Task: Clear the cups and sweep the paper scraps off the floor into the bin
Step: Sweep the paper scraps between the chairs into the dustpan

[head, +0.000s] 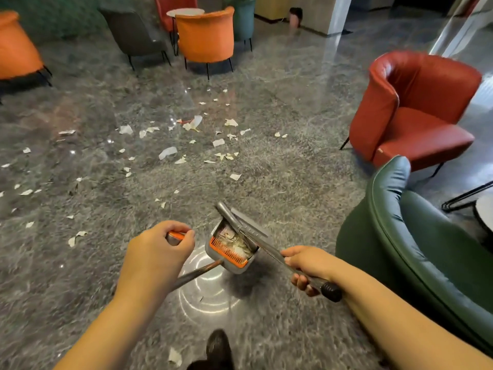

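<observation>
My left hand (pixel 156 259) grips the orange-tipped top of the dustpan handle (pixel 198 273). The grey dustpan (pixel 231 249) hangs tilted just above the floor, an orange comb along its rim and paper scraps inside. My right hand (pixel 306 265) grips the broom handle (pixel 269 249), whose grey head (pixel 240 218) lies against the dustpan's far side. Several white paper scraps (pixel 168 152) lie scattered over the grey marble floor ahead and to the left. One scrap (pixel 174 357) lies near my shoe. No cups show.
A green armchair (pixel 416 257) stands close on my right, a red armchair (pixel 416 108) behind it. Orange chairs (pixel 205 36) and a dark chair ring a small round table at the back. Another orange chair sits far left. A black table leg shows at right.
</observation>
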`<state>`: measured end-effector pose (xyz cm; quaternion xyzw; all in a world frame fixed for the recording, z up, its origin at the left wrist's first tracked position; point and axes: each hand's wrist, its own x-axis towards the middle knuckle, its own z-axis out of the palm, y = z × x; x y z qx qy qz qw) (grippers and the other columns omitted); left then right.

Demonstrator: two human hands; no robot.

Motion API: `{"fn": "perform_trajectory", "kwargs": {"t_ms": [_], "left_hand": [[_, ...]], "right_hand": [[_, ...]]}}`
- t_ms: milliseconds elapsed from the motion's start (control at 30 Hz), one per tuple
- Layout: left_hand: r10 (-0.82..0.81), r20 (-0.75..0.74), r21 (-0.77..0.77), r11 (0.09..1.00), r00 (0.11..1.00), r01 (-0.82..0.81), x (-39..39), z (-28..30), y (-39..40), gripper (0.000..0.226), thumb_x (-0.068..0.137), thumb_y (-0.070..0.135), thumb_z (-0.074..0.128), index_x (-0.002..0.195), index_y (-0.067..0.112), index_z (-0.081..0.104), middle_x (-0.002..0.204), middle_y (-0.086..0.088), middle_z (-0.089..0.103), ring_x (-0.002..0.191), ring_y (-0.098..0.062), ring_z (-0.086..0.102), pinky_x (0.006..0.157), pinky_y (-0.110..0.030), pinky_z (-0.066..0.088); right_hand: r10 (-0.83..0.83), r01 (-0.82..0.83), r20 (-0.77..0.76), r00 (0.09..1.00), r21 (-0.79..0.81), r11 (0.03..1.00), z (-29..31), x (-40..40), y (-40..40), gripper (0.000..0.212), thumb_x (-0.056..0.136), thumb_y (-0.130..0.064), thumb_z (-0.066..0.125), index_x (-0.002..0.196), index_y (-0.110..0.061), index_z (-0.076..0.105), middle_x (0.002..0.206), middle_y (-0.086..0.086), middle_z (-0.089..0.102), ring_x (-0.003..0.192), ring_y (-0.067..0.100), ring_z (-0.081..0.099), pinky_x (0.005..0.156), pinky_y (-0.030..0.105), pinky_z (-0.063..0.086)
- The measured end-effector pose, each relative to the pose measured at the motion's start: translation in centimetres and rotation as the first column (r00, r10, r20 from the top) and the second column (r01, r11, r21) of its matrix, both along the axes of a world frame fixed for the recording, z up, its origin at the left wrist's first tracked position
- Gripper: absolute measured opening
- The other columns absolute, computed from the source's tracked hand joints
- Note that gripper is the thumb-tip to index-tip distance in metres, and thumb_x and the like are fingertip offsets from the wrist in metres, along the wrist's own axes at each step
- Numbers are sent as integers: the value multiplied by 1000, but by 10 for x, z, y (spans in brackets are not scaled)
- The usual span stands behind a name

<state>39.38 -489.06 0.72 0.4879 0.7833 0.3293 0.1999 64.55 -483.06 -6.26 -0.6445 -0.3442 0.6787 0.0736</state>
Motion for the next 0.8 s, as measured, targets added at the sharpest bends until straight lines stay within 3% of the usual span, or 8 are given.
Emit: {"fn": "perform_trajectory", "kwargs": {"t_ms": [167, 300, 500, 800], "left_hand": [[-22, -27, -6, 1000, 999, 22, -36, -8, 117, 17, 83, 28, 73, 72, 36, 63, 59, 19, 59, 63, 2, 54, 57, -13, 36], [-51, -40, -32, 998, 998, 50, -65, -10, 207, 12, 83, 30, 71, 73, 34, 67, 56, 15, 61, 60, -1, 55, 55, -19, 37], [-115, -36, -38, 993, 993, 114, -97, 2, 347, 7, 84, 32, 70, 77, 32, 69, 60, 12, 65, 63, -8, 61, 59, -28, 44], [-146, -71, -17, 989, 987, 145, -96, -5, 538, 5, 85, 30, 69, 80, 30, 70, 56, 13, 61, 57, -4, 57, 53, -22, 38]], "right_hand": [[-10, 10, -1, 1000, -2, 1000, -7, -32, 109, 32, 100, -12, 30, 121, -28, 46, 59, 5, 40, 30, 5, 34, 37, 10, 29], [15, -15, -8, 1000, 25, 1000, -6, -58, 184, 28, 101, -11, 29, 100, -26, 52, 60, 5, 39, 35, 6, 32, 38, 11, 27], [-73, 73, -24, 997, 28, 997, -3, -89, 309, 33, 101, -11, 30, 124, -31, 43, 58, 5, 40, 32, 6, 33, 37, 10, 29], [-98, 99, -41, 994, 25, 995, -17, -91, 499, 32, 100, -11, 32, 125, -28, 44, 51, 4, 42, 31, 6, 34, 36, 11, 30]]}}
